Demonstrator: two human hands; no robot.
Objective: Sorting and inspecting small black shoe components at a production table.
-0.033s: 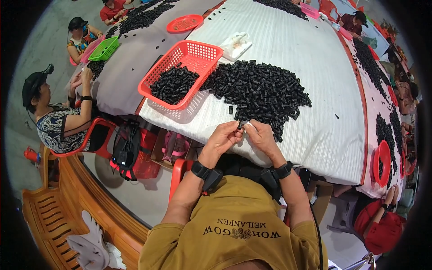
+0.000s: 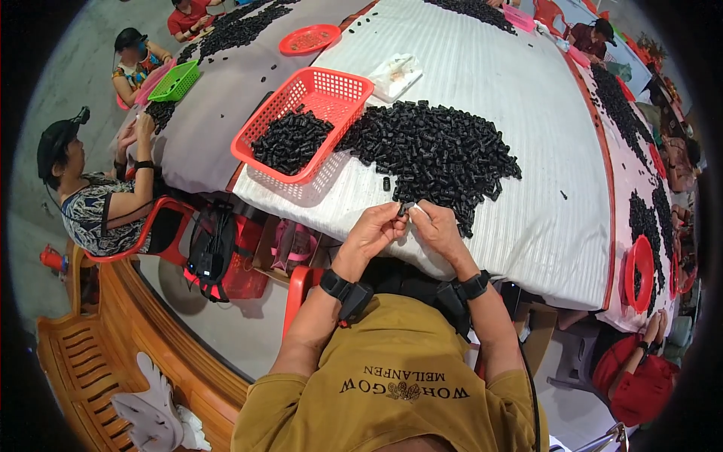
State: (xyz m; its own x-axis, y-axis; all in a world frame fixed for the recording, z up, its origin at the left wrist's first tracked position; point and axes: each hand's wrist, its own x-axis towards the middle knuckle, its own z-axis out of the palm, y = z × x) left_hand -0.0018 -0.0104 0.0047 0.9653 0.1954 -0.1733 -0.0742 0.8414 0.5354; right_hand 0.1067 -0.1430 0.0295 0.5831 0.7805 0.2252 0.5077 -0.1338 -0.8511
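My left hand point(image 2: 379, 228) is closed, pinching a small black cylindrical piece point(image 2: 402, 212) between thumb and fingertips. Right against it, my right hand point(image 2: 438, 232) is also closed, its thumb and finger meeting at that piece. A small pale thing point(image 2: 413, 208) shows at the right fingertips, too tiny to name. Both hands are over the table's near edge, at the front of a large heap of black cylindrical pieces point(image 2: 437, 151). A red perforated basket point(image 2: 350, 87), partly filled with similar pieces, stands left of the heap.
White cloth point(image 2: 542, 218) covers the table. Behind the basket lie a crumpled white plastic bag point(image 2: 395, 75) and a red round tray point(image 2: 309, 40). People work at neighbouring heaps on both sides, with a green basket point(image 2: 174, 81) at left and a red basin point(image 2: 639, 274) at right.
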